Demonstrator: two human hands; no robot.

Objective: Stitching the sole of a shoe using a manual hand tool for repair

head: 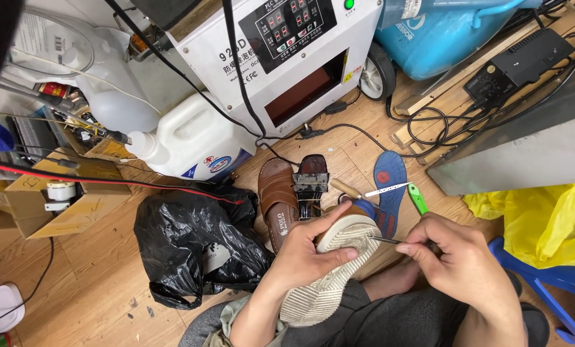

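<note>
- The left hand covers the middle of the shoe.
- The thin tool's handle is hidden inside the right hand.
- The blue stool and yellow bag are cut off at the right edge.

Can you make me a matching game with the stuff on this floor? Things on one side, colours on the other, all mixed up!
Things:
1. insole
2. sandal
3. bag beside the left hand
4. jug

Colours:
A. white
B. brown
C. blue
D. black

Pairs: 1-C, 2-B, 3-D, 4-A
</note>
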